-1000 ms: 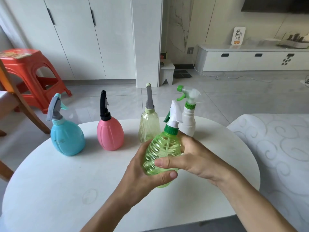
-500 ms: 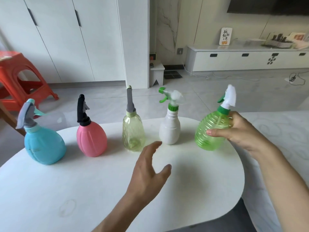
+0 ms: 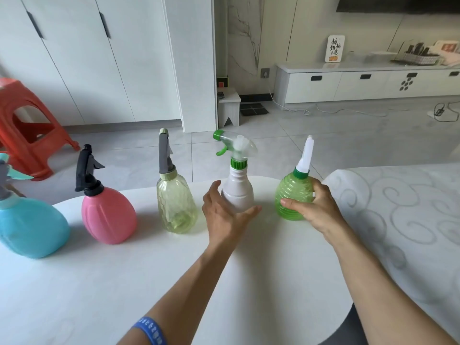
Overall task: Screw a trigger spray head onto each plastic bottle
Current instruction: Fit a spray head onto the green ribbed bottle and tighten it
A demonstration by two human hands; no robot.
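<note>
Right hand (image 3: 315,207) curled around the green bottle (image 3: 293,195), thumb across its front; left hand (image 3: 225,212) spread, fingers straight, cupping the white bottle (image 3: 237,192). Both forearms extended; blue band (image 3: 150,331) on left.

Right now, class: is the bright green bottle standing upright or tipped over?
Upright. The green bottle stands base down on the table, spray head pointing up, with the right hand gripping its side.

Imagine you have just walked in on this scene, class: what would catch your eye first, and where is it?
First, the row of five spray bottles along the far side of the white table, from the blue bottle at the left end to the green bottle at the right. Next, the hands: the right hand grips the green bottle, and the left hand reaches around the white bottle. Behind, an orange stool stands on the floor.
</note>
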